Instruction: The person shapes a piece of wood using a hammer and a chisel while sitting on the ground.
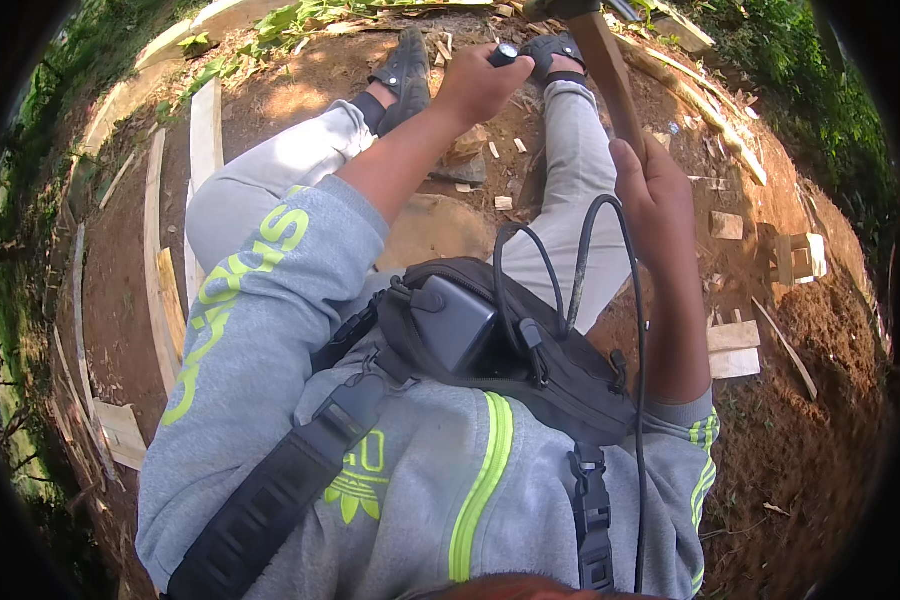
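In my right hand (655, 205) is a hammer (610, 75), gripped low on its wooden handle. Its dark metal head is up at the top edge of the head view, partly cut off. My left hand (482, 85) is closed around a black tool handle (503, 55) with a shiny round metal end. The rest of that tool is hidden by my fist and the distance. The hammer head is above and to the right of this handle, apart from it. Below my left hand, between my legs, lies a brownish wood piece (465, 148) on the ground.
I sit on bare earth with legs stretched forward. Wood chips (503, 202) and offcuts (727, 225) lie about. Long boards (206, 130) run along my left, and a pole (705, 115) lies at right. A black waist bag (570, 385) with looping cables (638, 300) sits on my lap.
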The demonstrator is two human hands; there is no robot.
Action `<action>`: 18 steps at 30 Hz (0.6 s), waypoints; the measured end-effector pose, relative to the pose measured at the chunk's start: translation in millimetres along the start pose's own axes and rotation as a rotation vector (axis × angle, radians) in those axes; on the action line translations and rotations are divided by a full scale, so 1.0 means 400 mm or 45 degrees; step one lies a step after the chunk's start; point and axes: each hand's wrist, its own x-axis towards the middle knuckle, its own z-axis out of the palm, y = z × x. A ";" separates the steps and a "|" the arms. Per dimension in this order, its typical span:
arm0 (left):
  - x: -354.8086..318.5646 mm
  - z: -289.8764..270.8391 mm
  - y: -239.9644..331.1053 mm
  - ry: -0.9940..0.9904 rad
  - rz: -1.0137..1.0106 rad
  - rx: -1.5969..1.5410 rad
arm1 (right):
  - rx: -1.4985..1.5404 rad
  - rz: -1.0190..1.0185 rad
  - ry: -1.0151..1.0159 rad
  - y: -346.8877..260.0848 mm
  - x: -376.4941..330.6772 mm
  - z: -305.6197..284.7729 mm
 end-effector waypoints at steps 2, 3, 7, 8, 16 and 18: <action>0.011 0.003 -0.007 -0.024 -0.016 -0.141 | 0.247 -0.013 0.109 0.002 -0.009 0.013; 0.002 0.000 -0.014 -0.011 -0.038 -0.127 | 0.000 -0.040 0.009 0.001 -0.013 0.005; -0.008 -0.001 0.006 -0.002 -0.033 -0.126 | 0.186 0.037 0.024 0.000 -0.016 0.005; -0.014 -0.001 0.005 -0.001 -0.026 -0.139 | 0.080 0.015 -0.009 0.001 -0.021 0.012; -0.005 -0.001 -0.013 -0.004 -0.066 -0.180 | 0.031 0.027 0.007 0.012 -0.023 0.042; -0.015 -0.007 0.008 -0.001 -0.177 -0.155 | -0.243 -0.033 -0.136 0.025 -0.009 0.024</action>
